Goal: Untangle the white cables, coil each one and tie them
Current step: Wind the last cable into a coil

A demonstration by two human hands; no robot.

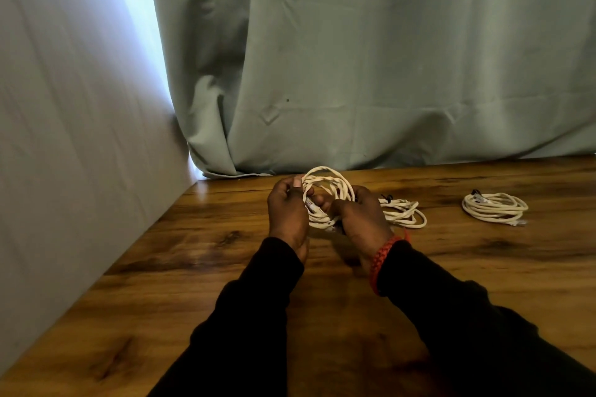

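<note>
Both hands hold the white coil (325,185) up just above the tabletop (225,267) — left hand (287,213) pinches the loops beside a plug end, right hand (361,216) has its fingers curled round the lower side. Best move, I judge: keep the loops bunched tight, wrap the loose end round them — don't let go until it's tied. Two other coils (403,213) (495,208) lie to the right, each apparently tied.

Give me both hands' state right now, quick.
Left hand: grips the coiled white braided cable.
Right hand: grips the same coil's other side.
</note>
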